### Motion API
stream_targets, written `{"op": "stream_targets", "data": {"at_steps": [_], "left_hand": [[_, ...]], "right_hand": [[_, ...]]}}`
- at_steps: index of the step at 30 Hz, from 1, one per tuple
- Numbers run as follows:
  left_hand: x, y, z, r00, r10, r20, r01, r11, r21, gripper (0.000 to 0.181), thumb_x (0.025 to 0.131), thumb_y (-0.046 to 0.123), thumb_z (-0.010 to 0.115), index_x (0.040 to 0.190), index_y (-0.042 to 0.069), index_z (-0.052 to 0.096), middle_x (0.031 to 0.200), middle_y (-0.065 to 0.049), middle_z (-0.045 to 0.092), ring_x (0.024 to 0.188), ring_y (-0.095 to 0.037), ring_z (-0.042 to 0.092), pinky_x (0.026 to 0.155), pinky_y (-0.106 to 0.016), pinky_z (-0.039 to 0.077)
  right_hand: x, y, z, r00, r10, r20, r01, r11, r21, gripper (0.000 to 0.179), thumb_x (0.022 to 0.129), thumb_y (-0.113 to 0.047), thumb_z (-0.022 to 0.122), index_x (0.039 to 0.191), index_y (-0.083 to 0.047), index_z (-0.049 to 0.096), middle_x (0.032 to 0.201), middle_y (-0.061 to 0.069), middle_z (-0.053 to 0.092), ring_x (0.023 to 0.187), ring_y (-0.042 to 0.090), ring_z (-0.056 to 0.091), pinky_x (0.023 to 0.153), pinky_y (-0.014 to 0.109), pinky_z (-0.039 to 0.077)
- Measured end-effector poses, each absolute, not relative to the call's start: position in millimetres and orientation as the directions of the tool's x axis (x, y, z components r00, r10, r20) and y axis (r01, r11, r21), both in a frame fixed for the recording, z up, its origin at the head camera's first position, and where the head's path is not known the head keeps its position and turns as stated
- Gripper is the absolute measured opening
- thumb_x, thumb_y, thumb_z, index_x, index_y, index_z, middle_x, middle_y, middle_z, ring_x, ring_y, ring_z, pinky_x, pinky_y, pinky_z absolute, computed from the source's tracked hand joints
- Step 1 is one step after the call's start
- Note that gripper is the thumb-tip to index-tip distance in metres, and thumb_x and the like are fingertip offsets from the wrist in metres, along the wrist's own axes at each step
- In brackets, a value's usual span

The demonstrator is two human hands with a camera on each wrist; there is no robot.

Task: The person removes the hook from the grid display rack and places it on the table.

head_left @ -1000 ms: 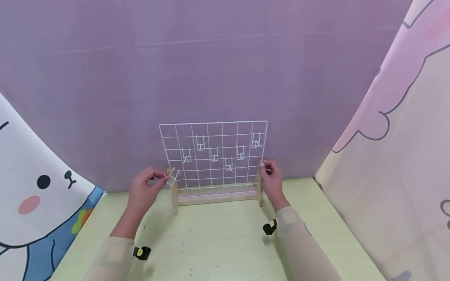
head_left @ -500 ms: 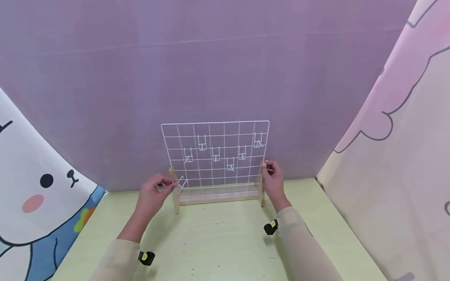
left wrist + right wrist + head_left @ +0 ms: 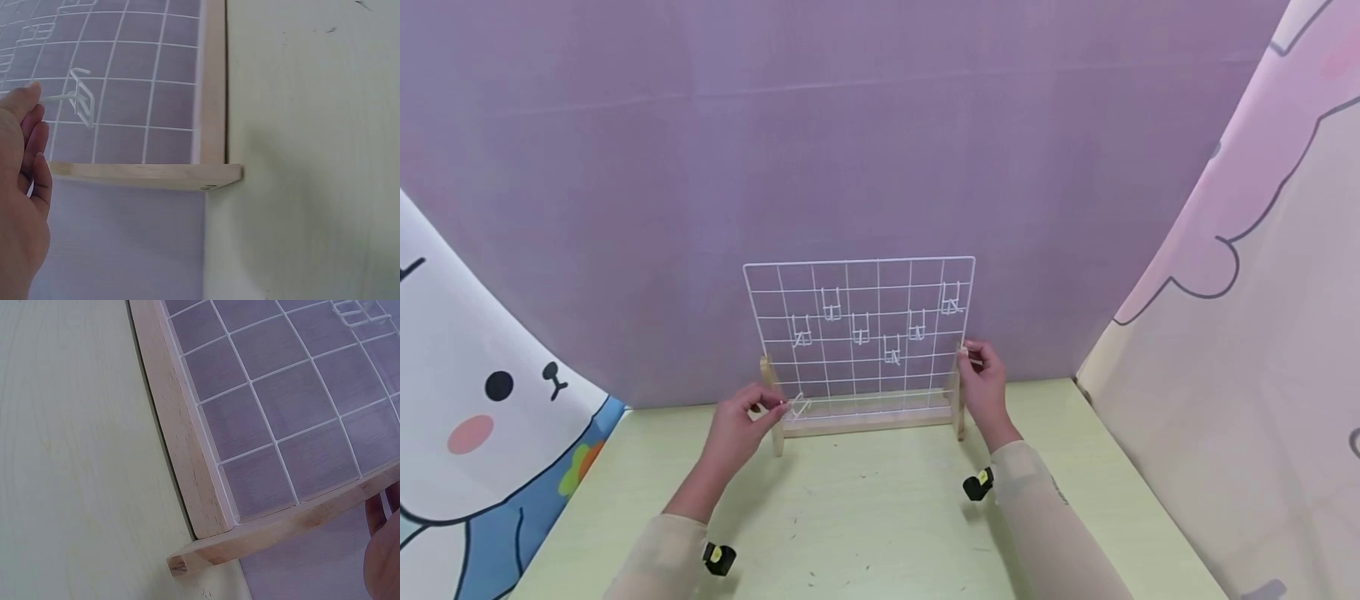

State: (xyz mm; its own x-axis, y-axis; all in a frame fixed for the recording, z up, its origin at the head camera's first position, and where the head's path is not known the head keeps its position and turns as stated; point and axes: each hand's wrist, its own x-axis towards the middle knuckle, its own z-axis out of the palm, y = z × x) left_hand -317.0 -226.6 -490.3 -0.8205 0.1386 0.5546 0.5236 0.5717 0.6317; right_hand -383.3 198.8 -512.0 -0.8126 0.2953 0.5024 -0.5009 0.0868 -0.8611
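Note:
A white wire grid (image 3: 859, 261) stands upright in a wooden stand (image 3: 880, 424) at the back of the table. My left hand (image 3: 730, 437) pinches the prong of a white wire hook (image 3: 83, 100) between thumb and fingertips, in front of the grid's lower left part. Whether this hook touches the grid wires I cannot tell. My right hand (image 3: 987, 396) grips the right side of the rack, at the top of the wooden upright; in the right wrist view only part of that hand shows. Several similar hooks, such as one wire hook (image 3: 832, 310), hang higher on the grid.
The pale yellow table (image 3: 880, 517) has small dark specks on it. A purple cloth (image 3: 880, 150) hangs close behind the rack. Printed cartoon cloths stand on both sides, the left cloth (image 3: 467, 333) and the right cloth (image 3: 1247, 375).
My left hand has moved down and to the right with the hook, from beside the left upright to before the grid's lower left squares. My right hand keeps its grip on the rack.

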Motion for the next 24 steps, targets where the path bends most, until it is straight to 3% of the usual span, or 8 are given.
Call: {"op": "stream_targets", "data": {"at_steps": [13, 24], "left_hand": [[-320.6, -223.9, -512.5, -0.842, 0.177, 0.509, 0.505, 0.588, 0.632, 0.015, 0.095, 0.005, 0.087, 0.099, 0.017, 0.08, 0.092, 0.01, 0.074, 0.083, -0.009, 0.066, 0.079, -0.031, 0.056], [-322.1, -223.7, -523.2, -0.852, 0.22, 0.476, 0.499, 0.621, 0.605, 0.015, 0.096, 0.006, 0.088, 0.098, 0.019, 0.079, 0.09, 0.013, 0.071, 0.082, -0.008, 0.065, 0.078, -0.036, 0.06]], "right_hand": [[-385.4, 198.9, -513.5, -0.821, 0.301, 0.485, -0.483, 0.088, -0.871, 0.016, 0.107, 0.0, 0.066, 0.121, 0.007, 0.067, 0.111, 0.017, 0.069, 0.099, 0.019, 0.063, 0.085, 0.02, 0.057], [-385.1, 198.6, -513.3, -0.825, 0.312, 0.471, -0.473, 0.074, -0.878, 0.018, 0.106, 0.001, 0.068, 0.123, 0.009, 0.068, 0.115, 0.024, 0.067, 0.098, 0.018, 0.062, 0.083, 0.018, 0.055]]}}
